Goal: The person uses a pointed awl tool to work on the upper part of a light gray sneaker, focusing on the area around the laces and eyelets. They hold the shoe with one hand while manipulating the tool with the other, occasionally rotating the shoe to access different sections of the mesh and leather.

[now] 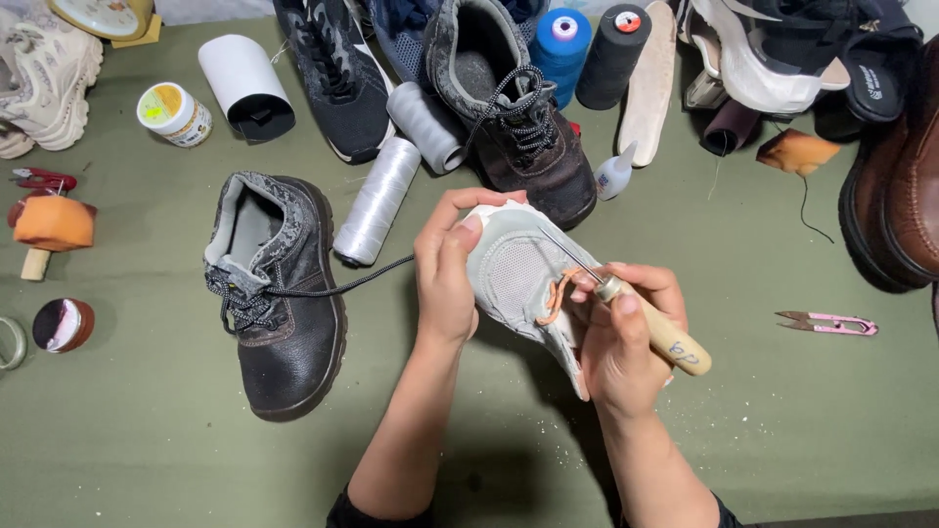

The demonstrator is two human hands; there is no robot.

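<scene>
A pale grey mesh sneaker with an orange loop on its side is held above the green table. My left hand grips the sneaker's toe end, thumb on top. My right hand holds a wooden-handled awl. Its thin metal needle points up-left across the sneaker's upper, close to the orange loop. The sneaker's heel end is hidden under my right hand.
A black leather boot lies to the left, its lace trailing towards my left hand, and a second boot stands behind. Thread spools in white, blue and black, a glue bottle, pink snips and brown shoes surround the hands.
</scene>
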